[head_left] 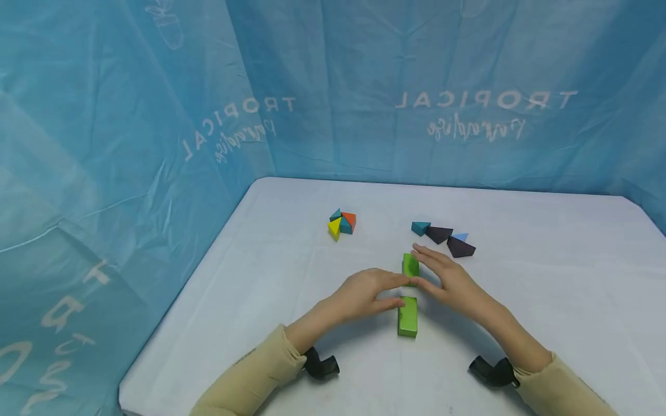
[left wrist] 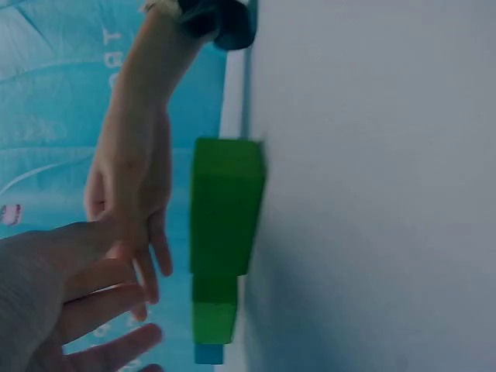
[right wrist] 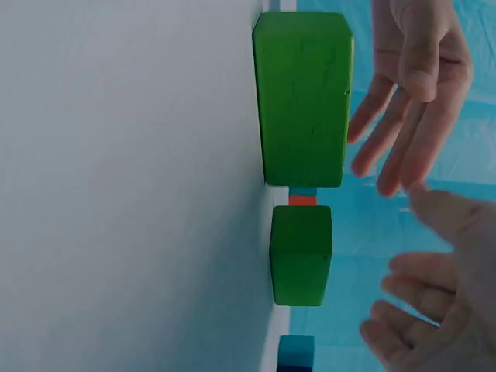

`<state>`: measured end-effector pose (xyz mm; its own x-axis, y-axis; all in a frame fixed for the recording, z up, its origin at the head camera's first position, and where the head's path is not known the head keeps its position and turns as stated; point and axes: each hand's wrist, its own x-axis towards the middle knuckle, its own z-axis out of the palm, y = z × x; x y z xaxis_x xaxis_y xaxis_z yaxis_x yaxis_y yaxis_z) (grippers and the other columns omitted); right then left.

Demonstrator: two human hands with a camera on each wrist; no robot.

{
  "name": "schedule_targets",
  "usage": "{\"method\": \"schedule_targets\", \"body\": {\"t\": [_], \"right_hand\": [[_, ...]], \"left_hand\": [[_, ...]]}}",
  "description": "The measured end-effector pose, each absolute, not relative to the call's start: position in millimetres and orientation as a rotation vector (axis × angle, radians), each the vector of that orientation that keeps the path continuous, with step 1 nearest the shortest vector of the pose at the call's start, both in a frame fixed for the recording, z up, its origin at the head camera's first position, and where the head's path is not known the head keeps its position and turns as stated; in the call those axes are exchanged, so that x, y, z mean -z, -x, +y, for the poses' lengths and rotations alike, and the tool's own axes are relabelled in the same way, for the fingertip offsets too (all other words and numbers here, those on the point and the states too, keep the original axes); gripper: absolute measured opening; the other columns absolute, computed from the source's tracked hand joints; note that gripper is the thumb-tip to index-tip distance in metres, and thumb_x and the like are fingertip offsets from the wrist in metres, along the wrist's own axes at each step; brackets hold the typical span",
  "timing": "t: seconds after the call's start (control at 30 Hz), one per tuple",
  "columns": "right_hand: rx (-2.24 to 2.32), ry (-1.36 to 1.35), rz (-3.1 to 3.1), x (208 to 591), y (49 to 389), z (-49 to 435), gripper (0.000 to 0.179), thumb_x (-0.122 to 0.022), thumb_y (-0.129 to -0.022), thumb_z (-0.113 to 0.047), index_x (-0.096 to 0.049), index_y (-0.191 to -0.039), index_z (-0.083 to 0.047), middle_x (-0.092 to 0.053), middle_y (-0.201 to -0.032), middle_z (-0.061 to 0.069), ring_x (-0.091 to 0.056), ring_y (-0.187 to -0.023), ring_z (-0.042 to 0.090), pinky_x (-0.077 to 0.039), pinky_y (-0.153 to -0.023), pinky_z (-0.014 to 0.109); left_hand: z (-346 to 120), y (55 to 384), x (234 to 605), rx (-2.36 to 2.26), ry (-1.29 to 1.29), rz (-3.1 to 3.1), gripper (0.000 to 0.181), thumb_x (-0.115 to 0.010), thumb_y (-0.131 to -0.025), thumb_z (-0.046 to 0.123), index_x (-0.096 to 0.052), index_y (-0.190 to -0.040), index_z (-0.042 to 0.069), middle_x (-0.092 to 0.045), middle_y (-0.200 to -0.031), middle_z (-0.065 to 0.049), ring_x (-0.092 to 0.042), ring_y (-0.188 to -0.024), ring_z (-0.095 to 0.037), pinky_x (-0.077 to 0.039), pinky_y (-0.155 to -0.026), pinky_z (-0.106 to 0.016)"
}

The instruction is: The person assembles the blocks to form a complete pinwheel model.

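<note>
Two bright green rectangular blocks lie in a line on the white table, a near block [head_left: 408,322] and a far block [head_left: 410,264], with a small gap between. Over that gap, seen from the head, are my left hand [head_left: 366,293] from the left and my right hand [head_left: 455,286] from the right, their tips meeting or nearly so. Both wrist views show the hands raised beside the blocks, fingers extended and spread, holding nothing. In the right wrist view a larger green block [right wrist: 304,101] stands apart from a smaller-looking green block [right wrist: 301,256].
Behind the left hand sits a small cluster with a yellow piece [head_left: 335,228] and an orange piece [head_left: 350,219] among teal ones. Back right lie a teal piece [head_left: 420,228], black pieces [head_left: 461,247] and a light blue piece [head_left: 460,236]. A blue curtain [head_left: 333,86] surrounds the table.
</note>
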<state>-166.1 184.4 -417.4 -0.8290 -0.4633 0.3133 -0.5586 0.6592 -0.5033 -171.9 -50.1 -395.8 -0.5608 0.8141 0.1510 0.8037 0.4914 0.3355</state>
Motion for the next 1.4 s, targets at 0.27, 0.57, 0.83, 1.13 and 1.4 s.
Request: {"method": "schedule_targets", "body": {"t": [0.27, 0.57, 0.83, 1.13, 1.4], "right_hand": [[-1.627, -0.632, -2.597, 425, 177, 182, 0.041, -0.053, -0.098, -0.022, -0.052, -0.134, -0.004, -0.05, -0.136, 0.009, -0.046, -0.124, 0.026, -0.043, -0.097, 0.032], [-1.674, -0.448, -2.541, 446, 188, 180, 0.033, -0.061, -0.094, -0.02, -0.062, -0.124, -0.007, -0.06, -0.125, 0.005, -0.05, -0.121, 0.023, -0.041, -0.098, 0.032], [-1.529, -0.472, -2.558, 456, 187, 180, 0.032, -0.067, -0.089, -0.018, -0.065, -0.12, -0.01, -0.061, -0.124, 0.001, -0.052, -0.118, 0.02, -0.043, -0.097, 0.034], [-1.539, -0.462, -2.557, 453, 182, 178, 0.031, -0.067, -0.089, -0.017, -0.066, -0.119, -0.007, -0.062, -0.122, 0.004, -0.053, -0.117, 0.022, -0.045, -0.094, 0.028], [-1.599, -0.476, -2.52, 454, 177, 174, 0.03, -0.069, -0.088, -0.015, -0.067, -0.117, -0.008, -0.062, -0.121, 0.003, -0.056, -0.111, 0.017, -0.047, -0.086, 0.016]], "left_hand": [[-56, 150, 430, -1.255, -1.356, 2.588, 0.037, -0.068, -0.088, 0.023, -0.065, -0.121, 0.005, -0.062, -0.122, -0.004, -0.054, -0.115, -0.01, -0.043, -0.095, -0.023], [-53, 140, 452, -1.527, -1.18, 2.519, 0.032, -0.072, -0.085, 0.02, -0.069, -0.114, 0.008, -0.065, -0.117, 0.001, -0.056, -0.109, -0.005, -0.046, -0.089, -0.021], [-50, 139, 454, -1.469, -1.253, 2.592, 0.028, -0.072, -0.085, 0.019, -0.07, -0.109, 0.006, -0.066, -0.115, 0.0, -0.057, -0.106, -0.003, -0.046, -0.085, -0.015], [-48, 138, 453, -1.458, -1.254, 2.603, 0.025, -0.073, -0.084, 0.019, -0.071, -0.104, 0.005, -0.066, -0.112, -0.002, -0.059, -0.1, -0.001, -0.046, -0.083, -0.014], [-48, 139, 454, -1.425, -1.296, 2.648, 0.025, -0.073, -0.084, 0.021, -0.072, -0.104, 0.006, -0.067, -0.111, 0.0, -0.057, -0.108, -0.004, -0.043, -0.092, -0.018]]}}
